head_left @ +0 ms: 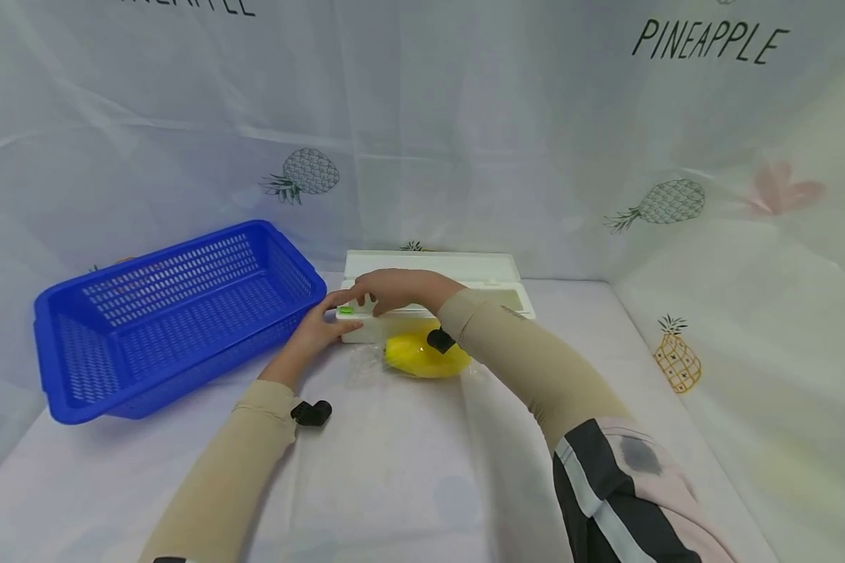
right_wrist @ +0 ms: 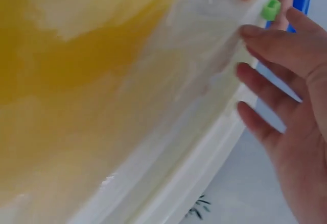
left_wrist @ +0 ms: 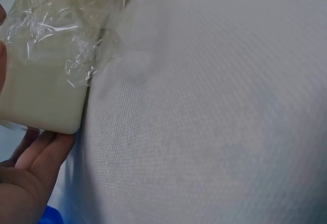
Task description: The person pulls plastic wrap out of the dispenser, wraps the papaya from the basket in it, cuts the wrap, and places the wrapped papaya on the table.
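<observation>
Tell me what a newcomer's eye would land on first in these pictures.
Probably the large blue basket, the strongest colour, on the left in the head view. Next comes the bright yellow item in front of the open white box, with the left hand and right hand close together at the box's left end.

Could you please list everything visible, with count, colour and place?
basket: 1, blue, left side
box: 1, white, centre, lid raised
clip: 1, green, box's left end
unclear object: 1, yellow, before box
film: count unclear, clear, box's front
printed cloth: count unclear, white, behind
tabletop: 1, white, below
cameras: 2, black, wrists
forearm sleeves: 2, beige, arms
striped sleeve: 1, pink, black, white, right arm
left hand: 1, bare, box's left end
right hand: 1, bare, above box
</observation>
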{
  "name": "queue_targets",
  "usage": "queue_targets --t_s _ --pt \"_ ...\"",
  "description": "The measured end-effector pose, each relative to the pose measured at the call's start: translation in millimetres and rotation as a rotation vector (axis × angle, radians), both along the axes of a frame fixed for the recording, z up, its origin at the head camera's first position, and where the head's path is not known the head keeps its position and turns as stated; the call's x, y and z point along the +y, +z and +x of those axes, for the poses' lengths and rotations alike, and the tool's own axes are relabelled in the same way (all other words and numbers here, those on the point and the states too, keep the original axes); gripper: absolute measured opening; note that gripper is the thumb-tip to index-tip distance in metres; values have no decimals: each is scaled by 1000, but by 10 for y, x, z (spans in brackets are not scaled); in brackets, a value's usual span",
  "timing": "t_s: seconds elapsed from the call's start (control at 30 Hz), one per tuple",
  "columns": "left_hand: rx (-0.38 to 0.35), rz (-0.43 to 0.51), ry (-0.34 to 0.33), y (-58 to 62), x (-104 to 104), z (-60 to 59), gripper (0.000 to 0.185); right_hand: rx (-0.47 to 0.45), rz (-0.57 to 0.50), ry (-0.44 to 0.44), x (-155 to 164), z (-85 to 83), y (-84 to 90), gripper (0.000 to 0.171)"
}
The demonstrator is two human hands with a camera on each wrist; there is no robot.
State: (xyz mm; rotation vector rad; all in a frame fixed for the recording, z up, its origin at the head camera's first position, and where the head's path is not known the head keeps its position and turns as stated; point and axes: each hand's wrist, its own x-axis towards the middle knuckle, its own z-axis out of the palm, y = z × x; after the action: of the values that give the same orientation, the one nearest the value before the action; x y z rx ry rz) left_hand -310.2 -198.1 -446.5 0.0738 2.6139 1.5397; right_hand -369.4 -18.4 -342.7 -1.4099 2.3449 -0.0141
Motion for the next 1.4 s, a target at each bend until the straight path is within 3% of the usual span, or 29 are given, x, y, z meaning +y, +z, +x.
queue_targets --t_s 0.17,0.27,0.57,0.97,1.17,1.4 --pt "-6 -6 -19 -7 8 -6 76 -115 94 -36 -48 24 52 66" --pt "-12 29 -31 -18 8 -14 73 -122 108 -56 -37 27 58 61" --pt "29 60 -49 -6 -30 -21 66 -58 25 -27 46 12 -14 52" --pt "-15 74 -70 -2 -7 -18 68 -109 -47 -75 97 14 -48 43" --pt "-36 86 -63 -1 -10 -16 69 -80 -136 -47 47 -14 -133 31" --pt "-77 131 -75 22 -17 -26 68 -24 -174 -30 23 -10 -220 31"
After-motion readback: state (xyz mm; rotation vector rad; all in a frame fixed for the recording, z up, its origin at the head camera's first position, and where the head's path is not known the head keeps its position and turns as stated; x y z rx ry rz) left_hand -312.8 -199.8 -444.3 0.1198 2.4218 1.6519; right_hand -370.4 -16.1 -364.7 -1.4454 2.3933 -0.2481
